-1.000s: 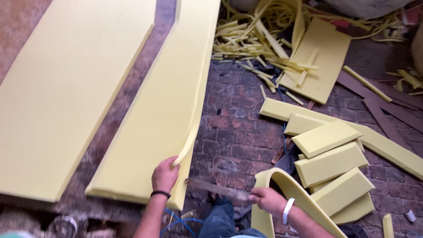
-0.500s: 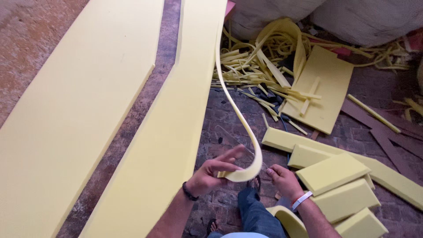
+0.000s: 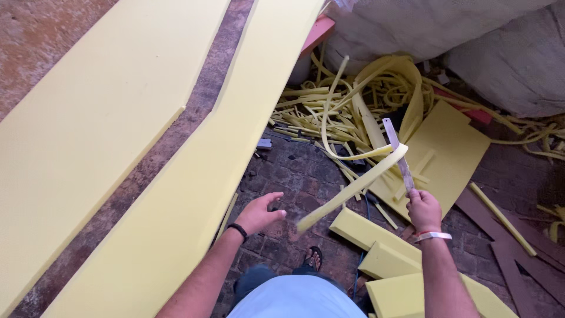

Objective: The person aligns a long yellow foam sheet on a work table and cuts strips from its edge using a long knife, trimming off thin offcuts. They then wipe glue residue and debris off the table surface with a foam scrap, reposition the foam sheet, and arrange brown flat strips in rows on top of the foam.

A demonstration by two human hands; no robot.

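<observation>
One foam strip (image 3: 353,187) between open left hand (image 3: 259,213), knife-gripping right hand (image 3: 424,210).

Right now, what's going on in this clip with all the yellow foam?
A person stands on a brick floor among cut foam. The right hand grips a long flat blade pointing up and away, and a thin yellow foam strip hangs in the air in front of it. The left hand is open and empty, just left of the strip's lower end. Two long foam sheets lie to the left, with a scrap pile of offcuts ahead and foam blocks beside the right arm.
</observation>
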